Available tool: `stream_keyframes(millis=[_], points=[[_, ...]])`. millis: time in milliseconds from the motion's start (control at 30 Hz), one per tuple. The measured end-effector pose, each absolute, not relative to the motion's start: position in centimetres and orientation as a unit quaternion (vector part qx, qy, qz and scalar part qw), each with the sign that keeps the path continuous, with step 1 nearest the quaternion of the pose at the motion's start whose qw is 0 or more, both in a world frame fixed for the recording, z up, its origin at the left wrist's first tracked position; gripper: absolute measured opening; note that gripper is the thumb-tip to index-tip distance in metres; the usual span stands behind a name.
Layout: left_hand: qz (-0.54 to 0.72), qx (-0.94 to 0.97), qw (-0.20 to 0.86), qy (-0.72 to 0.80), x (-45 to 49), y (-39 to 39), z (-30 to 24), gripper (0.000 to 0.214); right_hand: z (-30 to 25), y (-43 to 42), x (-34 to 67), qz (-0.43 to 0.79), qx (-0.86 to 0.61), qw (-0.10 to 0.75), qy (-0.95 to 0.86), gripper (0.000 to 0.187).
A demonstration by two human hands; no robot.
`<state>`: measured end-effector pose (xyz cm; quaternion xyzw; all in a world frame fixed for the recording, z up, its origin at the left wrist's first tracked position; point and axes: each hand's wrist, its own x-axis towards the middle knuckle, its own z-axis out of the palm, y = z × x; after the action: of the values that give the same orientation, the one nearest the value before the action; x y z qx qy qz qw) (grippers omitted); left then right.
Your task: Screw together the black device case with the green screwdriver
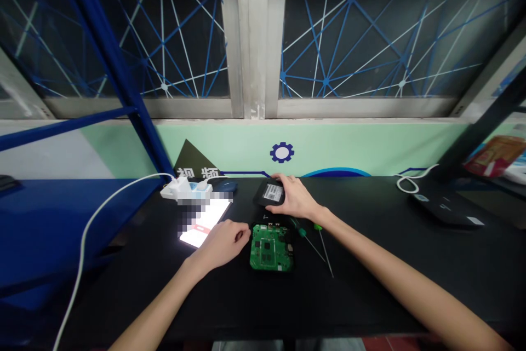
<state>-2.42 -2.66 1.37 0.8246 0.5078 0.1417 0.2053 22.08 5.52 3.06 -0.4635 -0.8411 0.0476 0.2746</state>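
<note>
A black plastic cover (265, 191) with a white printed label is tilted up in my right hand (296, 197), thumb on its near side and fingers over the far edge. Just in front of it lies a green circuit board (267, 249) in a dark square casing. My left hand (226, 240) is closed, fingers curled, its fingertips at the board's upper left corner; whether they pinch anything is hidden. Right of the board are two screwdrivers, one with a dark green handle (302, 232) and one with a bright green handle (318, 226).
Left of the board lies a lit phone (207, 222), partly blurred out. Behind it are a white power strip (167, 191) with plugs and a dark blue mouse (226, 186). A black flat device (444, 209) and a white cable (406, 182) lie far right on the black table (370, 301).
</note>
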Motion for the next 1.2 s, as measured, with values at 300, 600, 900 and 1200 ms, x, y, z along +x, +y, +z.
stream_keyframes(millis=[300,600,900,1200], points=[[0.143,0.824,0.207,0.508,-2.4,-2.6,1.4,0.039,1.6,5.4,22.6,0.084,-0.456,0.334,-0.821,0.072],[0.136,0.824,0.208,0.509,-2.4,-2.6,1.4,0.038,2.2,5.3,22.5,0.136,-0.446,0.370,-0.804,0.072],[0.140,0.825,0.198,0.511,-2.4,-2.5,1.2,0.038,2.4,2.5,23.2,0.154,-0.427,0.357,-0.817,0.072],[0.131,0.826,0.200,0.510,-2.7,-2.5,1.2,0.031,1.4,-1.1,23.8,0.188,-0.383,0.322,-0.845,0.074]])
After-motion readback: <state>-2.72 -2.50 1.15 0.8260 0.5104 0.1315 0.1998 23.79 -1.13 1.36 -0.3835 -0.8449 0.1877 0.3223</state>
